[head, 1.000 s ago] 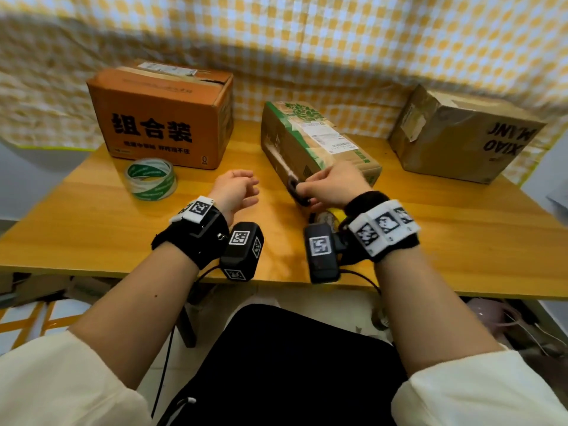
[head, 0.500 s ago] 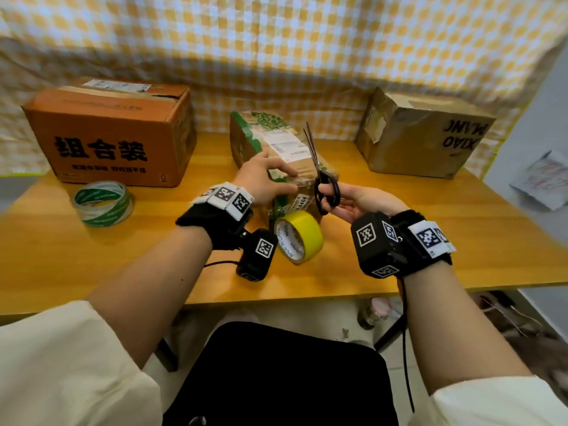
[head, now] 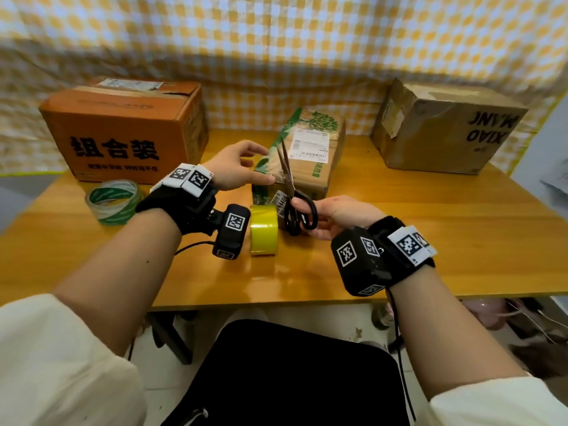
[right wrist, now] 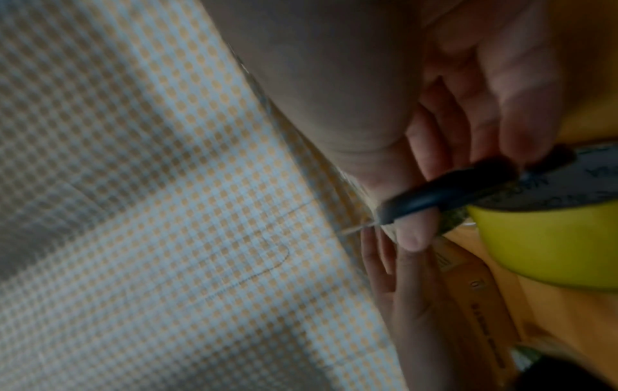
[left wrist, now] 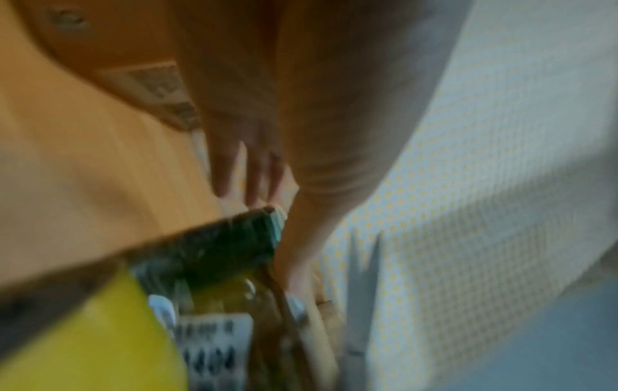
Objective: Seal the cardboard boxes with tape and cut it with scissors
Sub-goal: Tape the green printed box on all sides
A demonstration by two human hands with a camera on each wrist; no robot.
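Since a moment ago, both of my hands have risen from the near end of the green-printed box point(head: 310, 152): back then my left hand was curled in the air and my right was down at the box's end, and the scissors were not in view. Now my right hand point(head: 336, 215) grips the black handles of the scissors point(head: 296, 207), thumb through one loop, with the blades pointing up and slightly apart in front of the box's near top edge. My left hand point(head: 235, 167) reaches in from the left, thumb and forefinger pinching a strip of clear tape point(head: 278, 176) at the box's near corner, the other fingers spread loosely above. The strip runs toward the blades; I cannot tell whether the blades touch it. In the left wrist view the picture is blurred, and only my fingers point(left wrist: 254, 169) over the box's dark green corner show.

The yellow tape roll point(head: 263, 230) stands on edge on the counter point(head: 430, 241), just in front of the box and just left of the scissor handles. A green-and-white tape roll point(head: 113, 202) lies flat toward the left, near the front of the orange box point(head: 123, 130). A brown box point(head: 442, 127) with upside-down black lettering sits at the far right, well apart from the others. A yellow-checked cloth point(head: 276, 41) hangs behind the counter.
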